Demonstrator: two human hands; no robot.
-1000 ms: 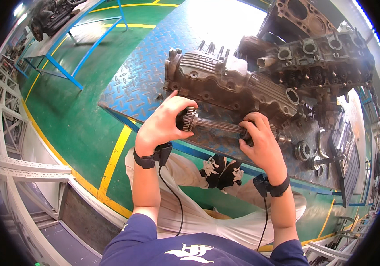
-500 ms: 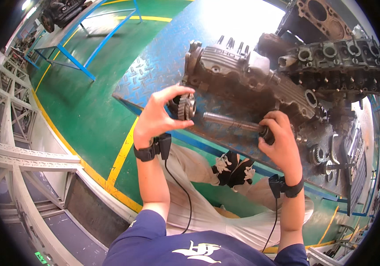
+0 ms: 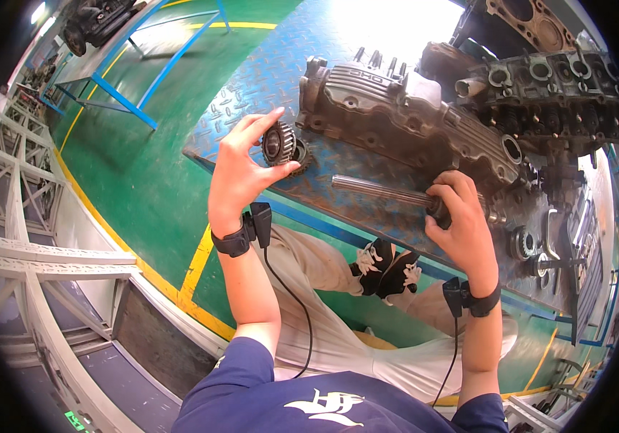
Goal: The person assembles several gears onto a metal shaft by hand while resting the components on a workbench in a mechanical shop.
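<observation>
1. Your left grip (image 3: 241, 162) is closed around a toothed gear (image 3: 278, 143), with the thumb below it and the fingers above.
2. A second gear (image 3: 301, 157) sits just behind the first, partly hidden by it; you cannot tell from this view whether it is held too or rests on the desk (image 3: 241, 101).
3. Your right grip (image 3: 462, 224) grasps a splined shaft (image 3: 378, 189) around its dark, thicker part, thumb on the near side.
4. The shaft's slim bare end points left, toward your gears but apart from them; its other end shows past your right fingers. It lies along the near side of the desk, in front of a ribbed metal engine cover (image 3: 396, 108).
5. To your right, a loose gear (image 3: 523, 244) lies on the desk, beside a curved metal fork (image 3: 549, 234).
6. Behind these, at upper right, stands a dark cylinder head (image 3: 555, 115).
7. You wear a black strap (image 3: 231, 243) on your left wrist and another on your right.
</observation>
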